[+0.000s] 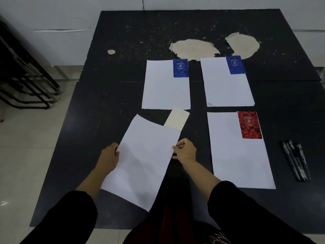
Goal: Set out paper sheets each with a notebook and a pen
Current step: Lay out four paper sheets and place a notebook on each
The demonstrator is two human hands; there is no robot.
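Both hands hold a white paper sheet, tilted, over the near-left part of the black table. My left hand grips its left edge and my right hand pinches its right edge. A cream, face-down notebook pokes out from under the sheet's top right corner. Two far sheets each carry a blue notebook. The near-right sheet carries a red notebook. Several black pens lie together at the right.
The table's far half has worn patches where the black surface has peeled off. Stacked dark chair frames stand on the tiled floor to the left. A white wall runs behind the table.
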